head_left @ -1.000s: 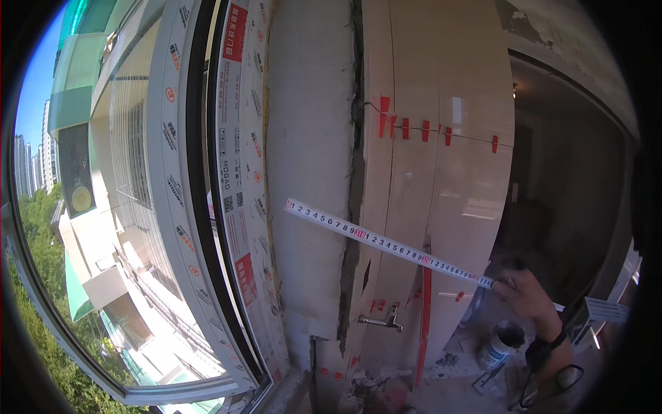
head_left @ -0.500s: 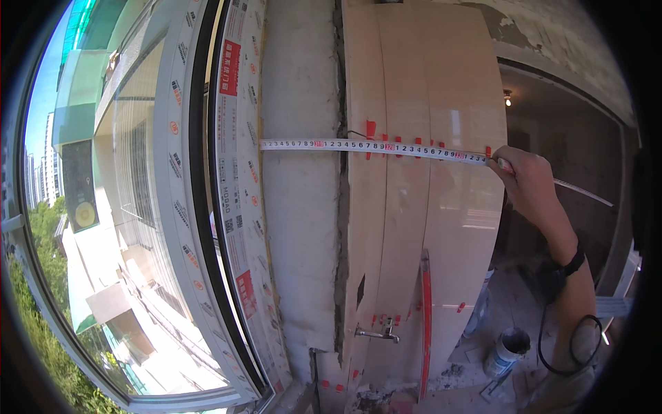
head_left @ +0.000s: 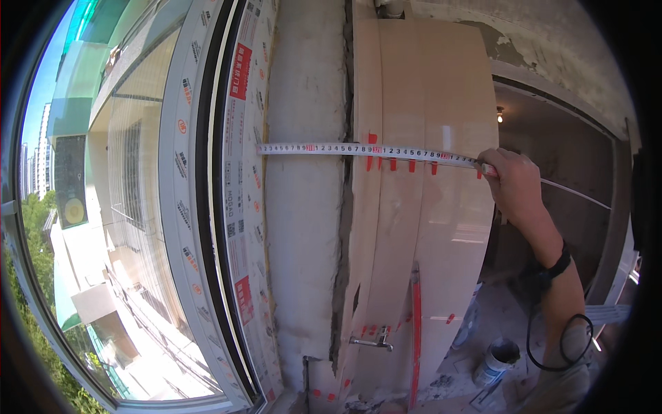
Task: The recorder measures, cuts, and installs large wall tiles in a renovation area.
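My right hand [head_left: 517, 181] is closed on the blade of a tape measure [head_left: 407, 152] at the right edge of the beige tiled wall [head_left: 452, 90]. From my fingers the white blade runs left across the tiles and the bare grey wall strip [head_left: 303, 228], ending at the film-covered window frame [head_left: 238, 145]. More blade stretches out to the right behind my hand. Its case is not visible. Small red tile clips [head_left: 412, 166] stick out of the joints just under the blade. A black band is round my right wrist. My left hand is out of the picture.
A long red bar [head_left: 416, 338] leans upright against the tiles beside a metal tap [head_left: 372, 341]. On the floor stands a bucket [head_left: 498, 360]. An open window with a view outdoors fills the left side, and a dark doorway [head_left: 558, 152] lies to the right.
The whole view has shifted slightly, with the window frame now farther right and the tiled wall a little left. My right hand still grips the blade, a little further left in the picture.
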A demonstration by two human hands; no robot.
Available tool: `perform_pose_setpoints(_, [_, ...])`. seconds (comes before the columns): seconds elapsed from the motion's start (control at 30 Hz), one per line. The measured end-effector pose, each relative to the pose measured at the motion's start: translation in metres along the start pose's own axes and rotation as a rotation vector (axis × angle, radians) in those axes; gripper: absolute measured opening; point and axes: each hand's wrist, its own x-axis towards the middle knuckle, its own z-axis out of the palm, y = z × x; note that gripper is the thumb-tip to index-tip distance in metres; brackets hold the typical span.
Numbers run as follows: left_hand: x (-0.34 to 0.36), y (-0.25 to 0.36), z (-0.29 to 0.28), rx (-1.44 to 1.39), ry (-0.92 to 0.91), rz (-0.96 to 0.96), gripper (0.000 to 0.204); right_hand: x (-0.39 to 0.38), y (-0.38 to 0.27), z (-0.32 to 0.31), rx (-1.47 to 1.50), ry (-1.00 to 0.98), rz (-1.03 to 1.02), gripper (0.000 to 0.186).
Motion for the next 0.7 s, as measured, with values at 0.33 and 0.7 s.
perform_pose_setpoints(0.33, [0.0053,-0.0001,0.0024,0.037,-0.024,0.030,0.016,0.0006,-0.0014,-0.0001,-0.013,0.030,-0.024,0.009])
perform_pose_setpoints(0.7, [0.0031,-0.0022,0.0052,0.066,-0.025,0.040,0.019,-0.0001,-0.0019,0.0020,-0.014,0.076,-0.042,0.011])
